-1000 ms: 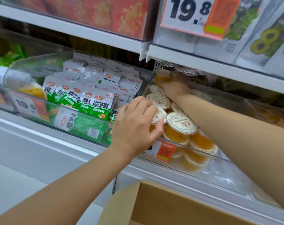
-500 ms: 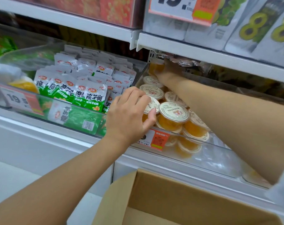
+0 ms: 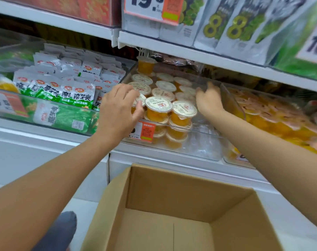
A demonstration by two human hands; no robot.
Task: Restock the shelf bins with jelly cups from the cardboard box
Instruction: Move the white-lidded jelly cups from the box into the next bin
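Two hands, apart. Nearest: open cardboard box (image 3: 172, 192), below both wrists. Beyond it, left hand (image 3: 117, 107) curls over front-left cup (image 3: 140, 102), thumb on its side. The right hand (image 3: 208, 101) is loose and empty over jelly cups (image 3: 158, 105) at the right of the bin (image 3: 203, 142). It has pulled back from the rear, where rear cup (image 3: 145, 67) now stands alone.

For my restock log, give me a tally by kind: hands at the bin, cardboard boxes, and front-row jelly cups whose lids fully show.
Hands: 2, left hand and right hand
Cardboard box: 1
Front-row jelly cups with lids fully showing: 2
Total: 5
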